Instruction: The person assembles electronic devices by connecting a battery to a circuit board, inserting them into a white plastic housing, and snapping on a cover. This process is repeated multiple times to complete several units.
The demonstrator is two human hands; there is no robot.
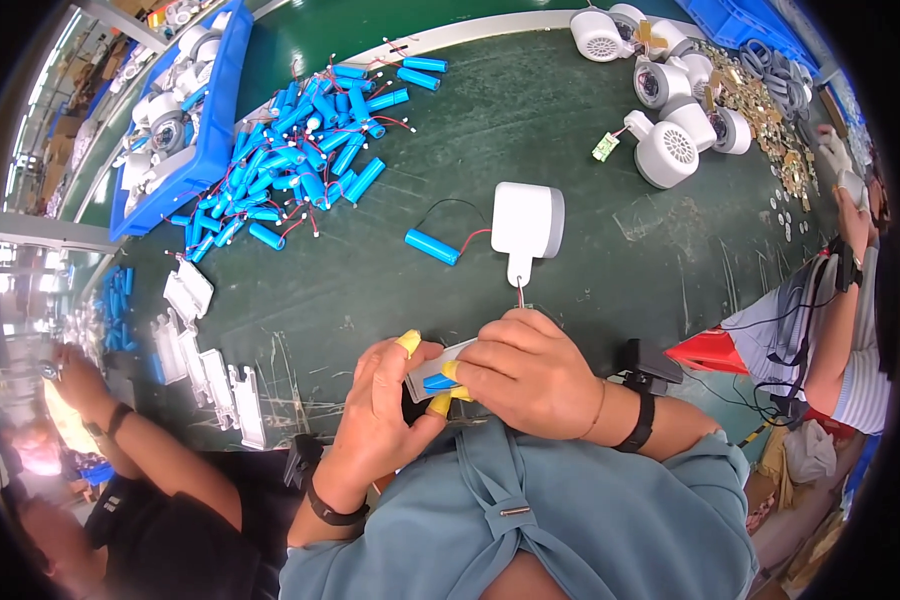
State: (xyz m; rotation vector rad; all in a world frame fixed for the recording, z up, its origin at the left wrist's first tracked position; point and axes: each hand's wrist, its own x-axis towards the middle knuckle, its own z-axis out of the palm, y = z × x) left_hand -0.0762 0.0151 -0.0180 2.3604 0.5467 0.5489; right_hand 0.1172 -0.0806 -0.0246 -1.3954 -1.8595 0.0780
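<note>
My left hand and my right hand together hold a small white plastic holder with a blue cylindrical battery in it, close to my chest. Yellow finger cots cover some fingertips. Thin wires run from my right hand up to a white plastic housing lying on the dark green belt. A loose blue battery with red and black leads lies just left of that housing.
A heap of blue batteries with leads lies at the upper left, beside a blue bin of white parts. White fan-like units sit upper right. White flat covers lie left. Other people work at the left and right.
</note>
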